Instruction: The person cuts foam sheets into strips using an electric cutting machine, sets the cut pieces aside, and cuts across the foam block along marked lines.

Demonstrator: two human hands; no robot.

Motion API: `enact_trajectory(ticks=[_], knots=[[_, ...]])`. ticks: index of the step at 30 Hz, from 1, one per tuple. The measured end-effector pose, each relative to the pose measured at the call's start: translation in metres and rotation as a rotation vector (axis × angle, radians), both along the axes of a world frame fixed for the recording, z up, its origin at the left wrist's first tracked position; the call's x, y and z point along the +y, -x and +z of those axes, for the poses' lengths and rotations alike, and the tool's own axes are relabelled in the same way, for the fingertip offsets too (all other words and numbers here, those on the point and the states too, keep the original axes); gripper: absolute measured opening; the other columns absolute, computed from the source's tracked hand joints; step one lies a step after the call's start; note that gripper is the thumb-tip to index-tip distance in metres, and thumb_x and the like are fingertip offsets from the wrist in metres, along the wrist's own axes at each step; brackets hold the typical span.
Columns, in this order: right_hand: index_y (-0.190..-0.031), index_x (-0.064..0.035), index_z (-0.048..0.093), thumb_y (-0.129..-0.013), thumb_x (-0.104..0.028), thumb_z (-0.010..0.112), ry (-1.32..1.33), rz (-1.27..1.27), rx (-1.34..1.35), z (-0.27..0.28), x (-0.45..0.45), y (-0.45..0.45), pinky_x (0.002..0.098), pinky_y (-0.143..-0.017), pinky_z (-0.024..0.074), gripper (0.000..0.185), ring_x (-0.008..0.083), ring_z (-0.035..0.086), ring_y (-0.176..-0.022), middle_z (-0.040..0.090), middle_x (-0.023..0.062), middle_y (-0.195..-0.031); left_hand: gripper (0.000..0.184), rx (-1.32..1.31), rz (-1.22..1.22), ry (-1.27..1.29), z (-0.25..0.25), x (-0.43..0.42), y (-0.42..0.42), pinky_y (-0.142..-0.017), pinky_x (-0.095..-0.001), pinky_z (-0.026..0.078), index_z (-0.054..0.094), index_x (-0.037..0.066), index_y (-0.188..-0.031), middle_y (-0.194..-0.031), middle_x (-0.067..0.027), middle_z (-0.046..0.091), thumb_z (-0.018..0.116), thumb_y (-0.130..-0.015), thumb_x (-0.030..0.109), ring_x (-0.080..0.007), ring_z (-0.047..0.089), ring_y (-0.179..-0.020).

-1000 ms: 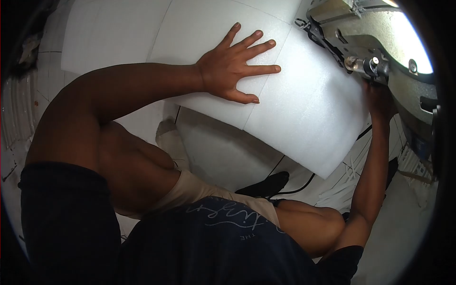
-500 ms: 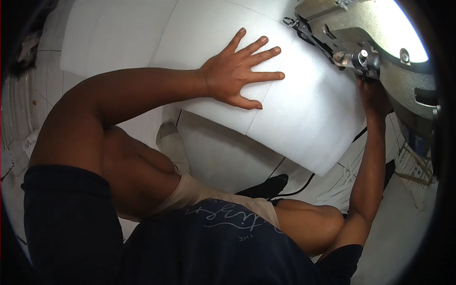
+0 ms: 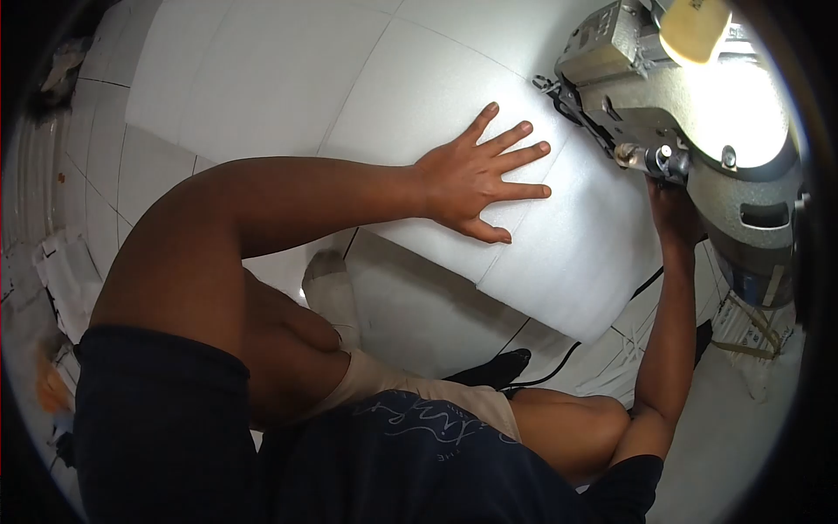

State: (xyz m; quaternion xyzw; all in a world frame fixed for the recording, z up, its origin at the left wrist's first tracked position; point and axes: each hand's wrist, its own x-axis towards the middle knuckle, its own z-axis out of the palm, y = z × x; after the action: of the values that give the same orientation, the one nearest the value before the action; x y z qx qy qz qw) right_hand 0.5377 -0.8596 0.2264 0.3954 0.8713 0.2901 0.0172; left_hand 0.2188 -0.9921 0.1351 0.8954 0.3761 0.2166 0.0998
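My left hand (image 3: 476, 179) lies palm down with its fingers spread on a white foam sheet (image 3: 384, 122). A seam or edge line runs across the sheet beside its fingertips. To the right, my right hand (image 3: 674, 212) reaches beneath a grey metal machine head (image 3: 628, 92). Its fingers are hidden behind the machine and the sheet's right side, so what it touches does not show. The machine carries a small silvery part with a round knob (image 3: 665, 150) just above that hand.
A bright lamp (image 3: 696, 31) shines at the machine's top. Below the sheet are a black cable (image 3: 559, 362), a dark foot (image 3: 502, 368) and a light sock (image 3: 329, 284). Thin white strips (image 3: 611, 375) and a strapped bundle (image 3: 742, 327) lie on the right.
The camera view has shifted, so most things appear lower. My left hand, still flat, and the sheet under it have moved right, closer to the machine. My right hand stays beneath the machine.
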Motion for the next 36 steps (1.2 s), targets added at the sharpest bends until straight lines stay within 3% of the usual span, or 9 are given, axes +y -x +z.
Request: enact_trajectory(ticks=[14,15,16,18,20,21,24,26,36], knots=[[-0.115,-0.0111,0.062,-0.087,-0.034,0.062,-0.132,0.117,-0.117,0.012,-0.006,0.02,0.0452,-0.092,0.0482,0.037,0.0282,0.062,-0.106,0.065,0.0095,-0.113,0.067,-0.103,-0.045,0.044,0.013,0.007,0.014,-0.112,-0.0653,0.012,0.048,0.025,-0.139,-0.15,-0.0169,0.034,0.058,-0.083,0.06,-0.0415,0.025,-0.141],[-0.14,-0.0142,0.044,-0.092,-0.04,0.059,0.145,0.142,-0.004,0.019,-0.006,0.015,0.0465,-0.111,0.0294,0.057,0.0328,0.042,-0.131,0.046,0.0141,-0.141,0.065,-0.25,-0.086,0.157,0.019,0.013,0.03,-0.113,-0.0625,0.013,0.048,0.021,-0.137,-0.148,-0.0172,0.036,0.062,-0.083,0.054,-0.0413,0.026,-0.14],[-0.14,-0.0142,0.044,-0.092,-0.04,0.059,0.128,0.132,0.002,0.023,0.002,0.006,0.0465,-0.111,0.0294,0.057,0.0328,0.042,-0.131,0.046,0.0141,-0.141,0.064,-0.395,-0.131,0.279,0.022,0.018,0.048,-0.115,-0.0598,0.014,0.049,0.018,-0.136,-0.147,-0.0176,0.038,0.066,-0.082,0.048,-0.0412,0.027,-0.14],[-0.133,-0.0169,0.05,-0.09,-0.042,0.062,0.878,-0.063,0.432,0.026,0.012,-0.021,0.0424,-0.109,0.0343,0.051,0.0263,0.046,-0.127,0.05,0.0088,-0.137,0.062,-0.309,0.082,0.194,0.035,0.036,0.106,-0.116,-0.0548,0.015,0.05,0.015,-0.133,-0.144,-0.0171,0.041,0.071,-0.08,0.04,-0.0401,0.027,-0.14],[-0.133,-0.019,0.053,-0.09,-0.046,0.063,1.322,-0.271,0.788,0.03,0.01,-0.029,0.0417,-0.113,0.0277,0.052,0.0224,0.039,-0.133,0.046,0.005,-0.142,0.074,0.231,0.473,0.065,0.045,0.032,0.159,-0.117,-0.0553,0.01,0.043,0.018,-0.141,-0.15,-0.0174,0.034,0.064,-0.081,0.055,-0.038,0.02,-0.143],[-0.131,-0.0196,0.055,-0.089,-0.047,0.064,0.833,-0.093,0.543,0.029,0.006,-0.025,0.042,-0.114,0.027,0.051,0.0218,0.038,-0.134,0.046,0.0042,-0.142,0.08,0.346,0.503,0.119,0.044,0.025,0.172,-0.116,-0.0569,0.009,0.039,0.019,-0.144,-0.152,-0.0181,0.029,0.063,-0.08,0.059,-0.0385,0.018,-0.144],[-0.134,-0.0203,0.053,-0.088,-0.051,0.063,0.423,-0.223,0.296,0.035,-0.011,0.006,0.0427,-0.115,0.0255,0.056,0.0203,0.036,-0.135,0.044,0.0033,-0.144,0.094,0.372,0.545,0.218,0.016,0.004,0.172,-0.114,-0.0615,0.005,0.027,0.022,-0.151,-0.157,-0.0201,0.015,0.061,-0.077,0.069,-0.0393,0.01,-0.146],[-0.139,-0.0208,0.047,-0.091,-0.052,0.058,0.743,-0.245,0.451,0.028,-0.007,0.004,0.0434,-0.115,0.0253,0.058,0.0211,0.035,-0.136,0.04,0.0034,-0.147,0.094,0.307,0.54,0.214,0.003,0.005,0.171,-0.114,-0.062,0.003,0.029,0.022,-0.15,-0.156,-0.0215,0.015,0.063,-0.076,0.067,-0.0393,0.009,-0.146],[-0.146,-0.0113,0.027,-0.1,-0.047,0.039,0.472,-0.109,0.105,0.002,-0.01,-0.027,0.0423,-0.112,0.0318,0.06,0.0221,0.034,-0.137,0.034,0.0085,-0.148,0.079,0.114,0.504,0.165,-0.009,0.003,0.164,-0.114,-0.0624,0.005,0.049,0.021,-0.139,-0.154,-0.0183,0.025,0.078,-0.07,0.048,-0.042,0.016,-0.144]])
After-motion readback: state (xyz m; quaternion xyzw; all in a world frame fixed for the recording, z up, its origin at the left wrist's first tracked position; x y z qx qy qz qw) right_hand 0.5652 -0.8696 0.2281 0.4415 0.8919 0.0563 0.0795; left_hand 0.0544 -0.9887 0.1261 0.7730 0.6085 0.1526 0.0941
